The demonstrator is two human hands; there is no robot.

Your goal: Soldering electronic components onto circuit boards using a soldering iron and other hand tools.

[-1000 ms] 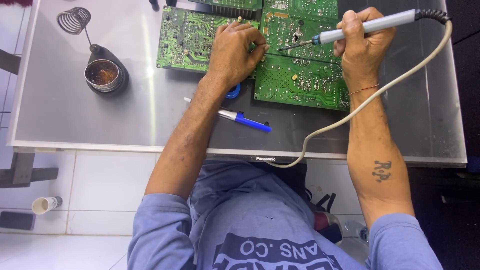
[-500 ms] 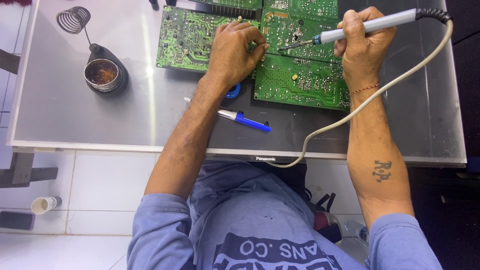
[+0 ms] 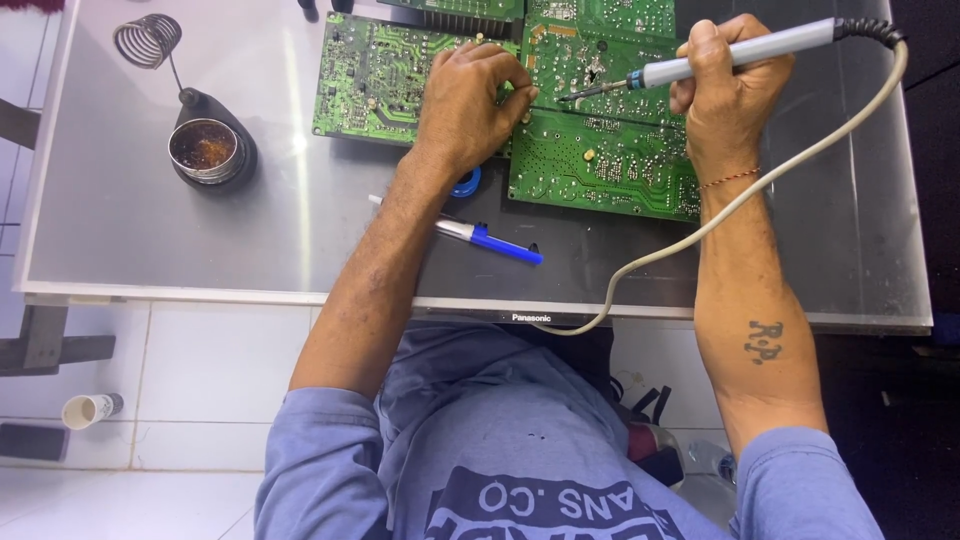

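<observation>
— Where do we stand at the far edge of the tabletop point(image 3: 150, 240)?

— Our right hand point(image 3: 725, 95) is closed around the grey soldering iron point(image 3: 735, 55), held like a pen so its dark tip comes down slanted on the green circuit board point(image 3: 600, 150). The cream cord point(image 3: 700, 225) loops off the near edge, out of our way.

— And the left?

— Our left hand point(image 3: 470, 105) lies curled on the neighbouring green board point(image 3: 375, 75), fingertips pressing at its right edge (we cannot tell whether they pinch anything small). It seems to be there to pin the boards flat.

— Anything else within reach?

— A blue-capped pen point(image 3: 490, 240) lies just beside our left forearm, and a round metal tin point(image 3: 208, 150) with brownish contents sits toward the far left corner, a coiled wire iron rest point(image 3: 147, 40) behind it. The tabletop is smooth and glossy.
</observation>
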